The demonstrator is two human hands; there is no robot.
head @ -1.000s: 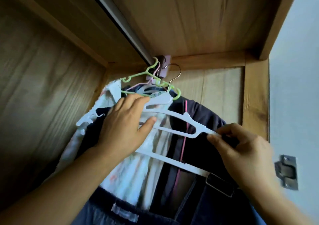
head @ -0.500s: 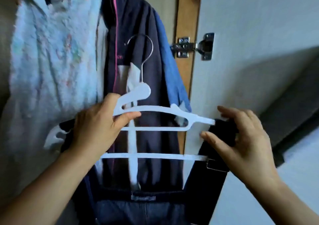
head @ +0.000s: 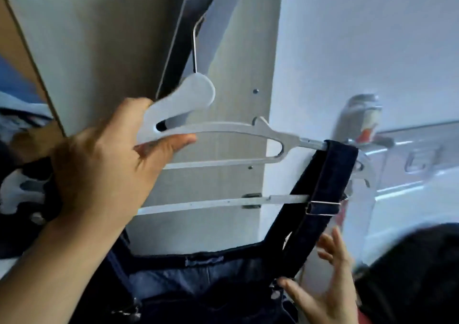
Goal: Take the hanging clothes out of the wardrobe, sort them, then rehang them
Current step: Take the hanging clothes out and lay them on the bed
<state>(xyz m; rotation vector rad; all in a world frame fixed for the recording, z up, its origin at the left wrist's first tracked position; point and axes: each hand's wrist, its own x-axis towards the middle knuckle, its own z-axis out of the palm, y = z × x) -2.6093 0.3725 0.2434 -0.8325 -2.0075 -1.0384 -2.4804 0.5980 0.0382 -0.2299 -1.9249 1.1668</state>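
My left hand point(head: 104, 169) grips the white plastic hanger point(head: 223, 130) near its neck, thumb under the top bar. The hanger's metal hook point(head: 196, 38) points up, clear of any rail. Dark denim overalls point(head: 198, 286) hang from it, one strap point(head: 323, 187) looped over the hanger's right arm. My right hand point(head: 325, 281) is low at the right, fingers spread and relaxed beside the strap, holding nothing. Other hanging clothes point(head: 17, 125) show only as a blurred patch at the far left.
A pale wardrobe door panel point(head: 124, 38) with a wooden edge fills the upper left. A white wall point(head: 372, 38) lies behind at the right. A dark shape point(head: 422, 274) sits at the lower right. The view is blurred by motion.
The hanger with the overalls has come off the rail and moved out of the wardrobe to the right. My right hand let go of the strap at the hanger's end and dropped lower.
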